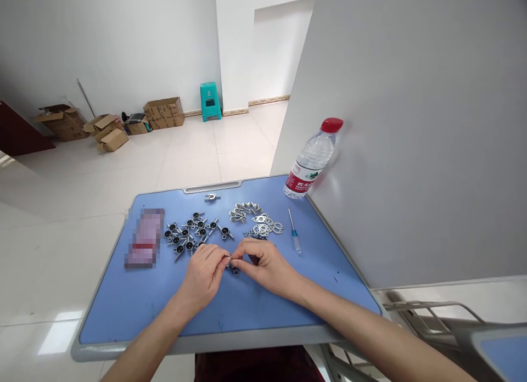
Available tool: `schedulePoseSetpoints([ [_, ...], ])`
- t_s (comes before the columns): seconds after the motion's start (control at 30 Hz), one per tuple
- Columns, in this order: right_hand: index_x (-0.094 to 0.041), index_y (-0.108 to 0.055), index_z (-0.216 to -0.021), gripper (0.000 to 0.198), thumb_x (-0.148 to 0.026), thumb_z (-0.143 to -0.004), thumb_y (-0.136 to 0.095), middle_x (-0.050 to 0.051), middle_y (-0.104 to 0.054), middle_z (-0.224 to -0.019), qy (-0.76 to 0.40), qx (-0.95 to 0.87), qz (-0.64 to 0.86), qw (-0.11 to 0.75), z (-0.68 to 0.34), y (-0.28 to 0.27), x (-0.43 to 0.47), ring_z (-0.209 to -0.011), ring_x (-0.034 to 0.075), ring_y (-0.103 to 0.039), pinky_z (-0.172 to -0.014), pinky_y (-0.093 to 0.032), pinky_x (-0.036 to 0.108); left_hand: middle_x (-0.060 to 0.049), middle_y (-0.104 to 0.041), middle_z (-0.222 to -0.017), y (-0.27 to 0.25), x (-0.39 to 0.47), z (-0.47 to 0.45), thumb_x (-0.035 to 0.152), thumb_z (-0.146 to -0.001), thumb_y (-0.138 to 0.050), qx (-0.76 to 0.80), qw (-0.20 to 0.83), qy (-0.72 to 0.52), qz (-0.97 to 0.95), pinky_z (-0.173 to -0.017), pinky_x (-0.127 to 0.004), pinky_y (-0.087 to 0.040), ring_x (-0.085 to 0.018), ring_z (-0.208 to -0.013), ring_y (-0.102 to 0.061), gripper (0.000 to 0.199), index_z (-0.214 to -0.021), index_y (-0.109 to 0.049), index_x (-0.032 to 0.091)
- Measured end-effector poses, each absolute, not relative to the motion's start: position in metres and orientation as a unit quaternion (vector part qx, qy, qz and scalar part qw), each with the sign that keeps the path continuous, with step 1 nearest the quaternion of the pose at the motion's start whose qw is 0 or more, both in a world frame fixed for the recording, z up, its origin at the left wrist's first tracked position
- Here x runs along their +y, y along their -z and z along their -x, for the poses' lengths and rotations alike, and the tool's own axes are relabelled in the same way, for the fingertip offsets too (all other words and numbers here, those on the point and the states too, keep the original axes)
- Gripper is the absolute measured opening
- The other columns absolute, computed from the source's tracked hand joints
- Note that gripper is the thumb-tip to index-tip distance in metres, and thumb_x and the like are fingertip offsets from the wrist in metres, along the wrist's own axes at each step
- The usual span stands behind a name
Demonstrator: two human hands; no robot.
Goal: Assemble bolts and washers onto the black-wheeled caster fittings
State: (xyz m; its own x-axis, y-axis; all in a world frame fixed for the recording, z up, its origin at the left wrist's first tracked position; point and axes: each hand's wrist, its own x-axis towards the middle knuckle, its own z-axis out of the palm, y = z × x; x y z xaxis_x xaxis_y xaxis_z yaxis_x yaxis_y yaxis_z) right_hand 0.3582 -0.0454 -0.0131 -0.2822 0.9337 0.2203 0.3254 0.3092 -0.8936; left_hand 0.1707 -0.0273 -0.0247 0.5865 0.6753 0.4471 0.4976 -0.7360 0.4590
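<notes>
My left hand (205,271) and my right hand (263,265) meet near the middle of the blue desk, thumbs and fingers pinched together. Between the fingertips is a small metal fitting (234,269), mostly hidden; its exact kind cannot be made out. Left of and beyond the hands lie several metal fittings with round black centres (190,245). Past my right hand are flat, oval metal plates (263,226) with holes, a row of U-shaped metal pieces (244,211) and tiny loose hardware (252,235), partly covered by the hand.
A screwdriver (295,234) with a clear and blue handle lies on the right of the desk (263,310). A red-capped water bottle (310,161) stands against the grey partition. One metal bracket (212,197) sits near the far edge; a blurred purple packet (145,239) lies left.
</notes>
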Motion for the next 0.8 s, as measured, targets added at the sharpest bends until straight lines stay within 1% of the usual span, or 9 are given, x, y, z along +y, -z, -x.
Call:
schedulePoseSetpoints([
  [0.13,-0.019,-0.063,-0.081,0.01,-0.024,-0.089,-0.057,0.001,-0.062,-0.076,-0.31,-0.756,0.455,0.355,-0.364,0.009,-0.046,-0.067,0.013,-0.053,-0.062,-0.04,0.024,-0.001,-0.056,-0.067,0.025,-0.026,-0.171,0.02,-0.102,-0.032,0.315,0.077,-0.266,-0.908,-0.063,-0.031,-0.038,-0.016,-0.061,-0.049,0.031,-0.078,-0.052,0.018],
  [0.23,-0.019,-0.06,-0.083,0.01,-0.019,-0.09,-0.053,0.002,-0.062,-0.08,-0.286,-0.789,0.435,0.325,-0.367,0.01,-0.046,-0.068,0.013,-0.055,-0.062,-0.041,0.024,-0.001,-0.056,-0.068,0.024,-0.027,-0.173,0.018,-0.101,-0.034,0.293,0.037,-0.236,-0.926,-0.066,-0.032,-0.039,-0.016,-0.062,-0.051,0.031,-0.076,-0.052,0.018],
  [0.3,-0.019,-0.059,-0.083,0.011,-0.015,-0.088,-0.051,0.003,-0.063,-0.081,-0.263,-0.812,0.427,0.299,-0.369,0.011,-0.045,-0.067,0.014,-0.055,-0.06,-0.04,0.024,-0.001,-0.059,-0.071,0.023,-0.028,-0.174,0.016,-0.1,-0.035,0.283,0.031,-0.237,-0.929,-0.069,-0.033,-0.04,-0.016,-0.065,-0.054,0.028,-0.078,-0.053,0.018],
  [0.37,-0.019,-0.059,-0.082,0.011,-0.012,-0.085,-0.052,0.003,-0.063,-0.08,-0.247,-0.825,0.431,0.271,-0.37,0.011,-0.045,-0.065,0.014,-0.054,-0.058,-0.038,0.024,-0.002,-0.063,-0.076,0.021,-0.029,-0.174,0.014,-0.1,-0.036,0.285,0.059,-0.252,-0.923,-0.071,-0.033,-0.041,-0.016,-0.068,-0.056,0.024,-0.085,-0.054,0.018],
  [0.43,-0.019,-0.059,-0.081,0.011,-0.01,-0.083,-0.053,0.002,-0.063,-0.079,-0.252,-0.822,0.441,0.256,-0.37,0.01,-0.044,-0.064,0.014,-0.054,-0.058,-0.037,0.024,-0.001,-0.064,-0.08,0.02,-0.03,-0.172,0.013,-0.099,-0.037,0.3,0.118,-0.269,-0.908,-0.073,-0.032,-0.043,-0.015,-0.069,-0.057,0.02,-0.091,-0.054,0.018],
  [0.53,-0.019,-0.06,-0.08,0.011,-0.01,-0.083,-0.055,0.001,-0.063,-0.079,-0.3,-0.799,0.456,0.253,-0.369,0.007,-0.044,-0.065,0.013,-0.054,-0.061,-0.039,0.024,-0.001,-0.064,-0.08,0.022,-0.032,-0.171,0.018,-0.099,-0.041,0.333,0.195,-0.293,-0.875,-0.069,-0.029,-0.045,-0.015,-0.069,-0.057,0.015,-0.093,-0.055,0.02],
  [0.67,-0.019,-0.061,-0.082,0.008,-0.014,-0.085,-0.057,0.0,-0.063,-0.079,-0.359,-0.766,0.469,0.253,-0.369,0.004,-0.043,-0.064,0.012,-0.052,-0.061,-0.039,0.023,0.0,-0.065,-0.08,0.027,-0.032,-0.171,0.022,-0.098,-0.044,0.355,0.262,-0.317,-0.839,-0.062,-0.025,-0.047,-0.014,-0.067,-0.06,0.013,-0.095,-0.057,0.021],
  [0.73,-0.018,-0.061,-0.081,0.009,-0.013,-0.086,-0.055,0.0,-0.062,-0.078,-0.375,-0.761,0.466,0.253,-0.373,0.002,-0.04,-0.064,0.012,-0.051,-0.061,-0.038,0.023,-0.001,-0.067,-0.084,0.026,-0.032,-0.17,0.025,-0.096,-0.048,0.362,0.287,-0.324,-0.826,-0.065,-0.026,-0.049,-0.014,-0.068,-0.061,0.011,-0.101,-0.058,0.021],
  [0.8,-0.018,-0.06,-0.079,0.012,-0.011,-0.086,-0.053,-0.001,-0.061,-0.077,-0.381,-0.768,0.454,0.242,-0.381,0.0,-0.037,-0.066,0.013,-0.051,-0.062,-0.038,0.024,-0.003,-0.067,-0.091,0.023,-0.031,-0.168,0.026,-0.094,-0.052,0.374,0.298,-0.319,-0.818,-0.07,-0.029,-0.051,-0.015,-0.074,-0.062,0.015,-0.107,-0.057,0.022],
])
